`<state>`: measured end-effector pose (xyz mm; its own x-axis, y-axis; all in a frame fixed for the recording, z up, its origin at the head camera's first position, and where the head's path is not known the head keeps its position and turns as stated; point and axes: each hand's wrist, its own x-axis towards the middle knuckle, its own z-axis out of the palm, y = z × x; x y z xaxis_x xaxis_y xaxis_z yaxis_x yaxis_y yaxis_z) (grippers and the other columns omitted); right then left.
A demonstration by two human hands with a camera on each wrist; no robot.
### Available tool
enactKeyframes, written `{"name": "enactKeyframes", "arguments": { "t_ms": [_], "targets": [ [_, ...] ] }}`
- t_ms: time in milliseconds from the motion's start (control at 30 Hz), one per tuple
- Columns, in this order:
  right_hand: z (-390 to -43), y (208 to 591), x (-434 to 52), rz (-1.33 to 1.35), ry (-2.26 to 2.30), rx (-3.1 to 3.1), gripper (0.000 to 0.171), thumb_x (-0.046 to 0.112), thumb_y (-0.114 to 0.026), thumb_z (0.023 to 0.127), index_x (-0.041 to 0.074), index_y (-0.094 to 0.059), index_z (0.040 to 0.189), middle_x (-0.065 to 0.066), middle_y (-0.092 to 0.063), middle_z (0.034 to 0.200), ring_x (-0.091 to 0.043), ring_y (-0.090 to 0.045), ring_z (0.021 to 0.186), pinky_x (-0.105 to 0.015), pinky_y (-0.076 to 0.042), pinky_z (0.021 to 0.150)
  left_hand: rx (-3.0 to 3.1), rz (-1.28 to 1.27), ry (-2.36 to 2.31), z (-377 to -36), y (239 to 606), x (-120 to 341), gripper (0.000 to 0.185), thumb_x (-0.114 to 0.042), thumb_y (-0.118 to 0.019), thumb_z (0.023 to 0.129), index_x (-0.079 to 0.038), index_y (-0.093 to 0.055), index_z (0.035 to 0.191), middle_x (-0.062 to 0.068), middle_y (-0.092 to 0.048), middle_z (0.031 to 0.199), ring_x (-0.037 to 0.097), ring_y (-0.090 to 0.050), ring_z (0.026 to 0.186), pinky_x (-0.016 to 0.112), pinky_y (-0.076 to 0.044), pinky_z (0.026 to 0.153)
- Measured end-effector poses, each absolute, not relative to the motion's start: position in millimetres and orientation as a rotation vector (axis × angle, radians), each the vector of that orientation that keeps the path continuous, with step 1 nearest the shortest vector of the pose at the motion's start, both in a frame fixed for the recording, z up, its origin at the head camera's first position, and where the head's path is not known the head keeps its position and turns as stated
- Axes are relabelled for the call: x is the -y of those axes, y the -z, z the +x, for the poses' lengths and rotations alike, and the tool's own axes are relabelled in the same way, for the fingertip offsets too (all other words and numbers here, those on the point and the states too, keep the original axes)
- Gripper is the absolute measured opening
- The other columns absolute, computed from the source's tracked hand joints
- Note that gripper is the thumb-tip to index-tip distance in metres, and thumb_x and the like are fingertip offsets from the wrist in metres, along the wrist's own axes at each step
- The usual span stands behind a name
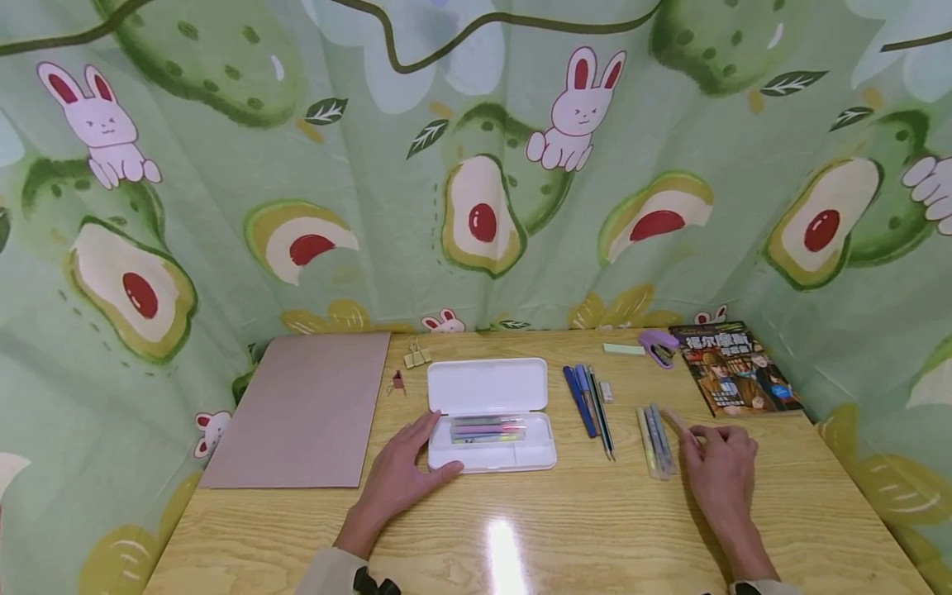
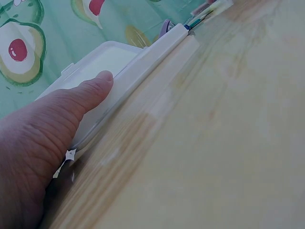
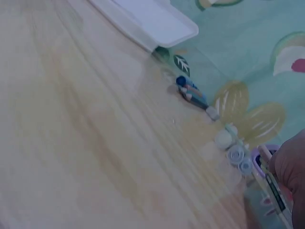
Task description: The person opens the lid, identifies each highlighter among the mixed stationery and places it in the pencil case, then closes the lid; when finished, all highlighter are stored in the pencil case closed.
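Note:
An open white pencil case (image 1: 492,470) lies mid-table, with a clear box of colored leads or slim pens (image 1: 488,430) in its tray. My left hand (image 1: 405,467) rests at the case's left front corner, fingers along the left side. In the left wrist view its thumb (image 2: 97,88) lies on the front rim; the other fingers are hidden there. On the right, my right hand (image 1: 720,471) pinches a pale pink marker (image 1: 675,420). Several markers (image 1: 654,442) lie side by side just left of it. In the right wrist view only part of the right hand (image 3: 291,164) shows.
Blue pens (image 1: 580,401), pencils (image 1: 601,413) and an eraser (image 1: 606,392) lie right of the case. A purple stapler (image 1: 659,347), sticky notes (image 1: 623,349) and a magazine (image 1: 736,372) are at back right. At left are a brown board (image 1: 297,413) and binder clips (image 1: 417,355).

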<state>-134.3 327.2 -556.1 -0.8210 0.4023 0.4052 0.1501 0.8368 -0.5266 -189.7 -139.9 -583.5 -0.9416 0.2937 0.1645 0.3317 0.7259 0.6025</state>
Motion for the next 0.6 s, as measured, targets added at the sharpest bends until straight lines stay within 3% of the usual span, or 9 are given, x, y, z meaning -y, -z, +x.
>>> {"name": "enactKeyframes", "arguments": {
  "t_ms": [133,300,600],
  "targets": [
    [-137,549,-315,-0.298,-0.671,2.466,0.019,0.009,-0.074,0.096,-0.009,-0.074,0.104,-0.020,-0.051,0.089,-0.039,-0.043,0.086,-0.046,-0.031,0.068,2.873,-0.517,1.018,-190,584,141,0.099,-0.080,-0.067,0.083,-0.031,-0.037,0.164,-0.006,-0.038,0.166,0.029,-0.040,0.151,0.057,-0.037,0.118],
    [-143,547,-287,0.022,-0.645,2.411,0.011,0.002,-0.081,0.088,-0.005,-0.078,0.097,-0.007,-0.046,0.072,-0.026,-0.038,0.070,-0.036,-0.028,0.062,2.875,-0.511,1.024,-189,583,142,0.099,-0.079,-0.068,0.083,-0.031,-0.037,0.163,-0.006,-0.038,0.166,0.029,-0.040,0.151,0.057,-0.037,0.118],
    [-153,551,-216,0.419,-0.639,2.438,0.012,0.007,-0.087,0.083,0.004,-0.080,0.093,0.006,-0.048,0.072,-0.012,-0.037,0.069,-0.028,-0.033,0.060,2.879,-0.514,1.030,-189,581,140,0.099,-0.080,-0.068,0.083,-0.031,-0.037,0.163,-0.007,-0.038,0.166,0.029,-0.040,0.151,0.057,-0.037,0.118]
  ]
}}
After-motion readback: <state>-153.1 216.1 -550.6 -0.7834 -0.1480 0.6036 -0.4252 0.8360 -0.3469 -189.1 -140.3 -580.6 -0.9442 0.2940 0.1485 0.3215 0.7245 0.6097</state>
